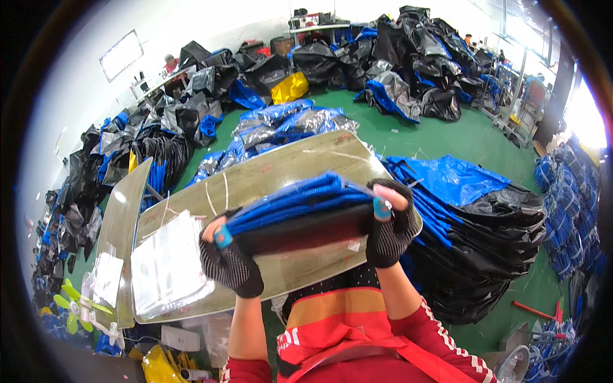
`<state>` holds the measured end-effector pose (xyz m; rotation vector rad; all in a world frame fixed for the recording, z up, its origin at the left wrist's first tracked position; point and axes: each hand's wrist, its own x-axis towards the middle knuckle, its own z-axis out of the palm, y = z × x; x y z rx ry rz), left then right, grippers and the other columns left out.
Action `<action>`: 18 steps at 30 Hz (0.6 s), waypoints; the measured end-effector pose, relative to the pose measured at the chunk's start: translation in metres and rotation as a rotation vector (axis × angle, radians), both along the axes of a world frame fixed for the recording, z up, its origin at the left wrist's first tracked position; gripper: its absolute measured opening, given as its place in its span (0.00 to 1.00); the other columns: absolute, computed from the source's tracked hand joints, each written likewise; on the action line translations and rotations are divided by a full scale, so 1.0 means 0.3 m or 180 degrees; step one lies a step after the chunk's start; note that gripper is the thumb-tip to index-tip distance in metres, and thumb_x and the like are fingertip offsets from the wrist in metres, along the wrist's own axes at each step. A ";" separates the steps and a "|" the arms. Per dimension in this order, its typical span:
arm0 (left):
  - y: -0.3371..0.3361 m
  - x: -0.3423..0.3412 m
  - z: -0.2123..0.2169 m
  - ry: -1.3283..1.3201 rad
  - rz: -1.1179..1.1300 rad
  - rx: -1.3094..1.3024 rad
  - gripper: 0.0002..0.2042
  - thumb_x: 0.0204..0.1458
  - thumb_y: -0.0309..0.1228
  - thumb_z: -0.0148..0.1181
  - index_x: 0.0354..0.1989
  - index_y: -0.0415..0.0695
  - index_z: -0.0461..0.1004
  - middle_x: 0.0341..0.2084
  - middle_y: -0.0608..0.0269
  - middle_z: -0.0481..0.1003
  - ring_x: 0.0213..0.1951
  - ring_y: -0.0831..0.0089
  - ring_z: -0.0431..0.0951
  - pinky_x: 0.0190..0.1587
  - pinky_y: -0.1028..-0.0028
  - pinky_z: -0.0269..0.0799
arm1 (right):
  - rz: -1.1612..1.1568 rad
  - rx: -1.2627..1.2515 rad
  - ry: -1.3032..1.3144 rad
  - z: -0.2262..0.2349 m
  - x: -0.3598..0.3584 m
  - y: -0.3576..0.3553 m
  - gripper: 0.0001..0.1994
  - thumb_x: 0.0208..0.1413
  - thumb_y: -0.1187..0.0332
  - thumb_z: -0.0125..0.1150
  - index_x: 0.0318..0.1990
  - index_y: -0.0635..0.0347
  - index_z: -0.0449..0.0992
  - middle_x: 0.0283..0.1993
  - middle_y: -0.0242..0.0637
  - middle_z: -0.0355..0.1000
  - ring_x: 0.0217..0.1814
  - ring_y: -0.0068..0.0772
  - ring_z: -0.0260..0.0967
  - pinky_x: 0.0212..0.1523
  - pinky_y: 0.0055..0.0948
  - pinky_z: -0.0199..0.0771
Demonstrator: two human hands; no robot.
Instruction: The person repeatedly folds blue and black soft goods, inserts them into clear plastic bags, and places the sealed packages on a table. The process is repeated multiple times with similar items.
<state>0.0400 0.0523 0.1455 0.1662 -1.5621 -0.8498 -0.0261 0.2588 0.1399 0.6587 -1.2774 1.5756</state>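
1. Could not make out most of the fingers of the left hand (231, 262) or the right hand (392, 233), tucked under or behind the folded bundle (300, 217); saw mainly the thumb sides, near its ends.
2. Found the bundle slightly blurred, with its underside out of sight.
3. Caught only part of the red apron (345, 322) and the red sleeves (418, 338), cut off by the lower rim; lost the outer corners to the dark border.
4. Wore black knitted gloves (241, 273) with pale stripes, bare at the thumb tips, plus a teal band near each thumb.
5. Faced a smooth, grey-brown table (306, 274) with rounded corners.
6. Had thin, shiny clear bags (169, 268) lying flat on it, just beside the left hand.
7. Had slack black and blue sheeting (488, 249) heaped on the green floor (408, 137) to the right, and glossy blue packs (281, 127) beyond the table's far edge.
8. Held the bundle above the table, with fingers clasped around its left and right ends, tilted slightly higher at the right.
9. Showed bright blue layers along its top, a flat black face toward the body, and a glossy upper edge, possibly clear film.
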 end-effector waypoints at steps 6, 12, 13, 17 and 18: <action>-0.021 -0.145 0.117 0.0120 0.0107 0.0032 0.13 0.62 0.35 0.49 0.38 0.38 0.75 0.35 0.53 0.77 0.40 0.64 0.76 0.47 0.67 0.70 | -0.0547 0.0226 -0.0525 0.118 -0.133 -0.045 0.07 0.56 0.72 0.60 0.42 0.60 0.79 0.38 0.36 0.77 0.41 0.30 0.74 0.47 0.27 0.70; -0.168 -0.213 0.063 0.0062 -0.0531 -0.0227 0.11 0.62 0.32 0.51 0.42 0.36 0.73 0.35 0.52 0.76 0.40 0.62 0.77 0.47 0.67 0.71 | -0.0385 0.0486 -0.0573 0.101 -0.210 -0.042 0.08 0.55 0.75 0.58 0.42 0.58 0.79 0.39 0.39 0.77 0.40 0.32 0.74 0.46 0.27 0.71; -0.173 -0.193 0.060 -0.0099 -0.0431 -0.0054 0.11 0.62 0.32 0.50 0.42 0.36 0.73 0.36 0.52 0.76 0.40 0.64 0.77 0.47 0.68 0.71 | -0.0222 0.0434 -0.0613 0.112 -0.206 -0.038 0.08 0.55 0.75 0.58 0.42 0.59 0.79 0.38 0.39 0.77 0.40 0.32 0.74 0.45 0.27 0.71; -0.186 -0.066 0.170 -0.0176 -0.0785 0.0127 0.13 0.63 0.36 0.50 0.42 0.36 0.73 0.36 0.58 0.78 0.39 0.73 0.77 0.46 0.73 0.71 | -0.0308 0.0959 -0.0431 0.230 -0.148 0.010 0.10 0.53 0.74 0.61 0.44 0.59 0.78 0.39 0.39 0.77 0.40 0.32 0.76 0.41 0.28 0.74; -0.190 -0.040 0.217 -0.0056 -0.0988 0.0007 0.13 0.63 0.36 0.51 0.43 0.36 0.73 0.36 0.58 0.78 0.38 0.74 0.77 0.46 0.74 0.71 | -0.0037 0.0896 -0.0291 0.277 -0.134 0.025 0.09 0.54 0.74 0.60 0.43 0.59 0.77 0.39 0.38 0.77 0.39 0.31 0.76 0.40 0.28 0.74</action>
